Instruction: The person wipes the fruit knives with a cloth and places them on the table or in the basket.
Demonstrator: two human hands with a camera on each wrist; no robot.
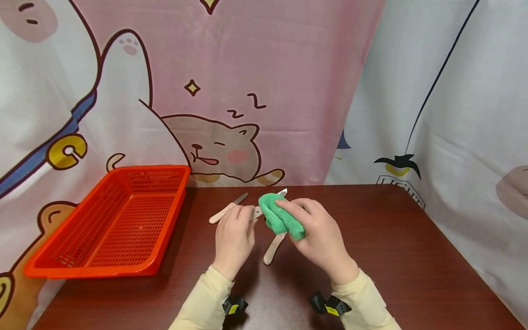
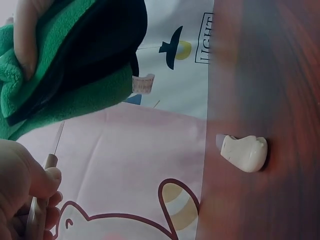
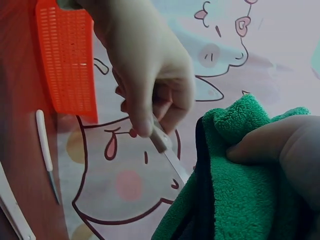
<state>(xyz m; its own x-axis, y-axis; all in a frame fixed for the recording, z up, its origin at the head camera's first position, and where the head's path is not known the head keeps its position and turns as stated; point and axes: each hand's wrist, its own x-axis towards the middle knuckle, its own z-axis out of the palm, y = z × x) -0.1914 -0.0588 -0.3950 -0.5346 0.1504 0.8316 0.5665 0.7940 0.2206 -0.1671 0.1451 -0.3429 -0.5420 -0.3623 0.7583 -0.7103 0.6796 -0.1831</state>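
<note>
Pinching slim beige-handled metal knife (image 1: pixel 256 212) at frame centre: left grip (image 1: pixel 234 236). Right grip (image 1: pixel 321 236) clasps folded green fleecy cloth (image 1: pixel 275 214) across blade. Knife looks light, stiff, probably sharp, best held by handle; cloth soft.

There are 3 knives (image 1: pixel 222 212): 1 knife (image 1: pixel 257 212) in the left hand (image 1: pixel 233 239) and 2 lying on the 1 table (image 1: pixel 396 256). Counting the right hand (image 1: pixel 323 236), hands number 2, with 2 sleeves (image 1: pixel 206 300) and 2 wrist cameras (image 1: pixel 233 305). There is 1 cloth (image 1: pixel 275 214) and 1 basket (image 1: pixel 103 270).
</note>
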